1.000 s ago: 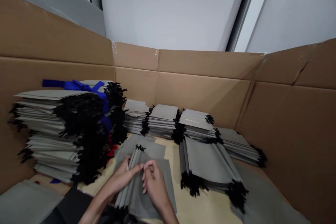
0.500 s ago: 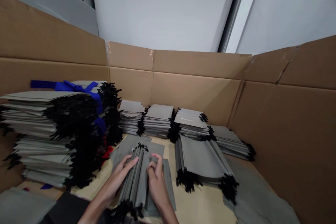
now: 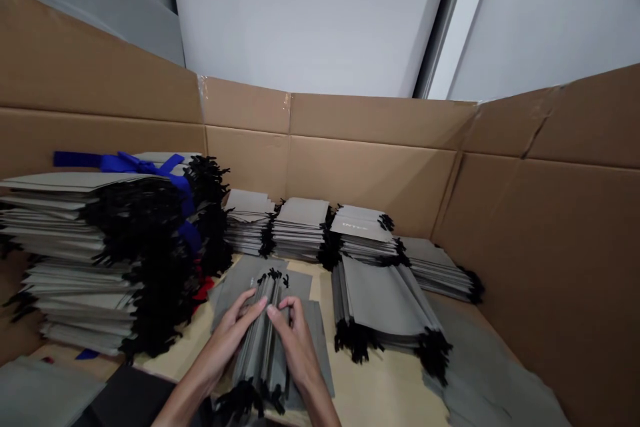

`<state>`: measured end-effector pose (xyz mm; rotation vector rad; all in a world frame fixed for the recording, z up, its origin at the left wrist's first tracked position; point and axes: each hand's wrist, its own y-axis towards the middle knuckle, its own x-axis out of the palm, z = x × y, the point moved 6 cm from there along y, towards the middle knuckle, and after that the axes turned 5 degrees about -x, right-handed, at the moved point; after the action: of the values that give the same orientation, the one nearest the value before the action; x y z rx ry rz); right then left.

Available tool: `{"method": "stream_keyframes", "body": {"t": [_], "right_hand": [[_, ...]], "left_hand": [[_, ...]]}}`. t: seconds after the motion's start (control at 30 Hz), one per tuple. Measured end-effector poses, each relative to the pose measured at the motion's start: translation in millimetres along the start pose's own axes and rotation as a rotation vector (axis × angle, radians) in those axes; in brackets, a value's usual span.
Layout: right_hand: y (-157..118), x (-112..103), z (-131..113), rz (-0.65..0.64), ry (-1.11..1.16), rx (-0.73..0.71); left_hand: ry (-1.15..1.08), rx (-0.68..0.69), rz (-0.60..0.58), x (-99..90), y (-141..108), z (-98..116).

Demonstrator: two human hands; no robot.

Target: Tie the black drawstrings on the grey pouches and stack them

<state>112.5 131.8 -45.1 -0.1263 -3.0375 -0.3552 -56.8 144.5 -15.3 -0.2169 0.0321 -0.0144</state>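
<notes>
Between the fingers of the left hand (image 3: pixel 231 331) and right hand (image 3: pixel 299 341), I see the grey bundle (image 3: pixel 256 345), held from both sides, fingers half-curled, thumbs nearly together over it. Right of the fingers lies a grey stack (image 3: pixel 385 295); beyond them, a cardboard wall (image 3: pixel 370 173).

Rear cardboard wall (image 3: pixel 380 170): stands upright at the far side; shows a horizontal crease.
Left cardboard wall (image 3: pixel 90 60): meets the rear at a corner; carries clear tape (image 3: pixel 203 88) at the join.
Right cardboard wall (image 3: pixel 565 227): bears a short dark slit (image 3: pixel 537 135) near the top.
Worktop (image 3: pixel 395 387): lies flat, pale yellow.
Backdrop panel (image 3: pixel 300 20): rises smooth and pale grey; borders a dark gap (image 3: pixel 440 27), then a white strip (image 3: pixel 460 27).
Light: falls soft; leaves a diagonal shadow at the rear's right end.
</notes>
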Motion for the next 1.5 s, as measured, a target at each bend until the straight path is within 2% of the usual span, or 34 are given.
{"method": "stream_keyframes", "body": {"t": [0.23,0.53,0.8,0.97,1.23,1.5], "right_hand": [[-0.4,-7.3,-9.4,0.079,0.062,-0.005],[-1.5,-2.3,-10.6,0.040,0.032,-0.055],[-1.3,-8.7,-10.4,0.086,0.097,-0.067],[-1.2,-7.0,-13.0,0.065,0.040,-0.063],[-2.7,-11.9,-8.6,0.128,0.033,-0.041],[-0.8,-12.4,-10.9,0.110,-0.032,-0.088]], "left_hand": [[0.021,0.002,0.025,0.9,1.5,-2.1],[0.076,0.081,0.020,2.0,3.8,-1.8],[0.085,0.074,0.013,1.4,4.9,-4.4],[0.103,0.087,0.005,2.1,5.5,-6.6],[0.094,0.122,0.019,2.6,2.8,0.7],[0.092,0.126,0.039,2.4,-0.8,3.1]]}}
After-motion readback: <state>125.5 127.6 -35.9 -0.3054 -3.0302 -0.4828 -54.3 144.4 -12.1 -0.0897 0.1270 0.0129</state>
